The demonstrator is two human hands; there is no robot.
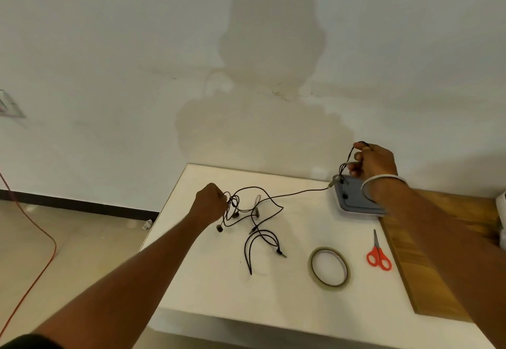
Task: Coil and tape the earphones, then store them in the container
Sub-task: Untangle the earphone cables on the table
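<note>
Black earphones (257, 211) lie tangled on the white table (219, 280). My left hand (210, 200) grips a bunch of the cable with curled fingers, earbuds dangling below it. My right hand (372, 162) is raised above the grey-lidded container (356, 198) at the table's back right and pinches a cable end, with a thin strand stretched from there back to the tangle. A second looped cable (262, 242) lies in front of the tangle. A roll of clear tape (329, 268) lies flat at the front right.
Red-handled scissors (378, 255) lie right of the tape. A wooden board (438, 252) adjoins the table's right side. The wall stands just behind the table. An orange cord (35, 239) runs across the floor at left.
</note>
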